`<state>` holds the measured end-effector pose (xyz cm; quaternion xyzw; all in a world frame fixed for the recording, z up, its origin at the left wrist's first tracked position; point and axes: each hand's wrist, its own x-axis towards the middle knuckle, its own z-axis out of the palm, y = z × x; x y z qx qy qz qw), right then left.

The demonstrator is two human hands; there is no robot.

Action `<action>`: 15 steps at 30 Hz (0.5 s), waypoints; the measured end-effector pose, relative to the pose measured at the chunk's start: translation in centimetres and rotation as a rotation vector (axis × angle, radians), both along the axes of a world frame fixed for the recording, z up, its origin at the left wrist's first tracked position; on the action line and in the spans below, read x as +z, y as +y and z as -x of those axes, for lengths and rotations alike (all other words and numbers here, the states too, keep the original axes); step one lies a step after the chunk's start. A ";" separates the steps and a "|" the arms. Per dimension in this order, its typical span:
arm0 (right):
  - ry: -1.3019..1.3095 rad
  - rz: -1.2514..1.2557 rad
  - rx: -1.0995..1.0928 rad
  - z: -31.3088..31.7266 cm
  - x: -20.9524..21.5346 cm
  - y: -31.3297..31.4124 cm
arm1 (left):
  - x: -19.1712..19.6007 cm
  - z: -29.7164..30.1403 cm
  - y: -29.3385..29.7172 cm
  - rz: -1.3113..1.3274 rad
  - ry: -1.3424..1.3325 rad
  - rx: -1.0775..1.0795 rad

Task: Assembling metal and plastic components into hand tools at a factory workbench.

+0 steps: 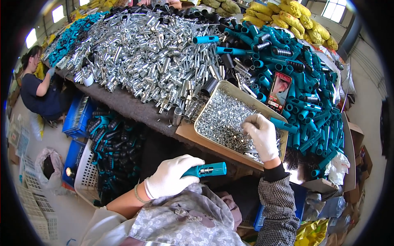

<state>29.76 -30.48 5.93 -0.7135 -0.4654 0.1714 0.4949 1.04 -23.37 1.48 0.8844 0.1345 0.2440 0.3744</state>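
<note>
My left hand (175, 174), in a white glove, is closed around a teal plastic tube (215, 169) above my lap. Through a slot in the tube's side a shiny metal part shows. My right hand (260, 134), gloved in white too, hovers over the right part of a shallow cream tray (200, 119). Small silver metal pieces (225, 119) fill that tray. The right fingers are bent and pinched together; anything between them is too small to make out. Just beside this hand another teal tube (284, 125) lies across the tray's edge.
A heap of silver metal parts (143, 53) covers the table's middle. Teal tubes (316, 119) pile up at right, where a phone (279, 92) leans. Below left stands a white basket (87, 174) beside black-and-teal pieces (117, 141). A person (39, 88) sits at far left.
</note>
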 end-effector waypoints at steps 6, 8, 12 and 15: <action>0.187 0.256 0.318 5.3 2.3 -1.4 | 0.3 0.0 0.9 -0.315 -0.052 -0.005; 0.146 0.298 0.387 5.8 1.7 -1.4 | 0.8 -0.1 0.8 -0.382 -0.063 0.011; 0.026 0.409 0.464 7.9 1.4 -1.1 | 1.6 0.0 0.5 -0.486 0.018 0.046; -0.204 0.203 0.515 9.2 -0.5 -1.4 | 1.3 -0.1 0.4 -0.488 -0.073 0.020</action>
